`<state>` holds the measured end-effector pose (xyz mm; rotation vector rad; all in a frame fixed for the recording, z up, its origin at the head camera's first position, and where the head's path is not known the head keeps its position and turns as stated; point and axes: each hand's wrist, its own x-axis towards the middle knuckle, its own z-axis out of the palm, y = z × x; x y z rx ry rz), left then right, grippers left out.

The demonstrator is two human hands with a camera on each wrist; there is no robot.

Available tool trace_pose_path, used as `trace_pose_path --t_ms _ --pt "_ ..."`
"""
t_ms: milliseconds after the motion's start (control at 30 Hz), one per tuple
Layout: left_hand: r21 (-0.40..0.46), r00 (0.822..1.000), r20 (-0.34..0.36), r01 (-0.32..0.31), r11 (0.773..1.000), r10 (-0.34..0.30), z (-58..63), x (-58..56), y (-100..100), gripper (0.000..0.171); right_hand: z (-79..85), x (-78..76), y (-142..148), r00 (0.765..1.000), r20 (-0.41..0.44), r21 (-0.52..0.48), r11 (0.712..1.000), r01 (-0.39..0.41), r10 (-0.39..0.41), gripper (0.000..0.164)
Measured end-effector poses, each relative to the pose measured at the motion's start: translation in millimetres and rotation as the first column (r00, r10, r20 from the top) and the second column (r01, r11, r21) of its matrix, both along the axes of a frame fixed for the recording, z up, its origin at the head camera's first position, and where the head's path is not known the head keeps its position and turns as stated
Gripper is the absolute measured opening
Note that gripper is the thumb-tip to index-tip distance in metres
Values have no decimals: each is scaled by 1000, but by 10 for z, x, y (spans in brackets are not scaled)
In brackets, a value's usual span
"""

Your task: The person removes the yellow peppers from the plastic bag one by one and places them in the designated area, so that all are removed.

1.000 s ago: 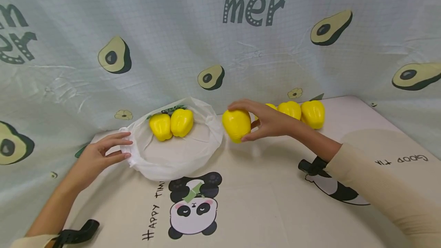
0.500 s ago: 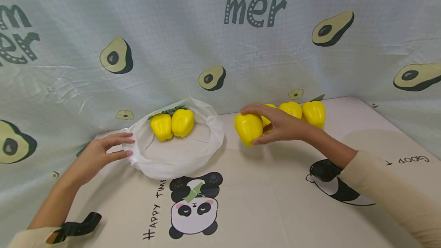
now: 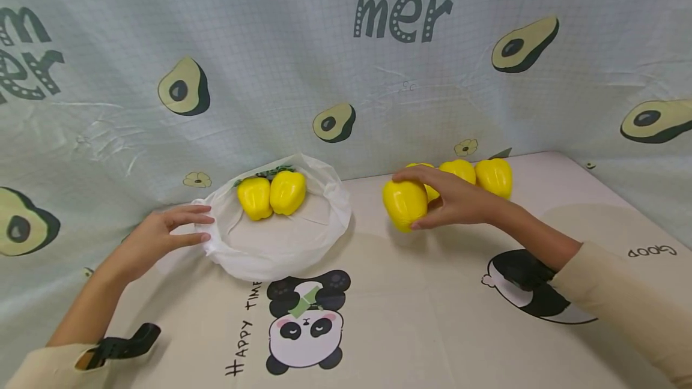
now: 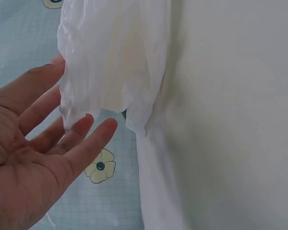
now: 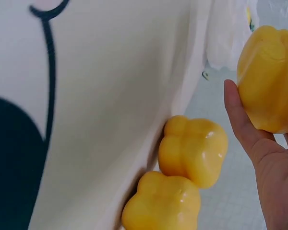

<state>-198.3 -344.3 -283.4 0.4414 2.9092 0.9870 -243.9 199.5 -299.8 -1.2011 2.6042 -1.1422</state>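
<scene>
My right hand [image 3: 456, 198] holds a yellow bell pepper [image 3: 404, 206] between thumb and fingers, to the right of the bag. In the right wrist view that pepper [image 5: 266, 81] is gripped at the upper right. A white plastic bag [image 3: 270, 264] lies with its mouth spread wide at the left. Two yellow bell peppers [image 3: 254, 199] sit side by side inside it, against its far wall. My left hand [image 3: 154, 240] is at the bag's left rim, fingers loosely extended. The left wrist view shows its fingertips [image 4: 108, 125] right by the bunched plastic.
Behind my right hand, several yellow bell peppers [image 3: 494, 179] stand in a row near the table's back edge, one partly hidden. The pale tablecloth [image 3: 400, 323] has printed pandas. An avocado-print curtain [image 3: 259, 47] hangs directly behind the table.
My right hand has moved to the right with the bell pepper, away from the bag and towards the row of peppers. The left hand has stayed at the bag's rim.
</scene>
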Motion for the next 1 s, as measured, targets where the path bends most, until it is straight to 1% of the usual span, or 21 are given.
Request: trace_pose_path --t_ms 100,267,367,567,800,933,1000 --pt "-2 1000 9 11 1000 -11 -5 -23 -18 47 -19 23 40 1000 22 1 1000 12 -13 83" --pt "-25 1000 25 15 1000 -15 -25 -62 -43 46 -47 49 103 999 22 14 999 33 -33 82" --pt "-19 999 36 22 1000 -21 -43 -77 -51 48 -55 72 143 999 20 14 999 42 -43 82" --pt "-7 999 30 34 999 -34 -75 -100 -79 47 -63 129 245 998 8 15 998 58 -58 79" --pt "1 999 23 44 999 -44 -106 -91 -101 44 -101 173 331 997 -5 24 997 76 -76 76" --pt "6 999 16 46 999 -46 -123 -81 -103 44 -127 205 358 997 10 24 996 81 -81 75" --pt "24 999 19 46 999 -47 -133 -75 -105 44 -145 222 374 997 24 24 997 78 -79 74"
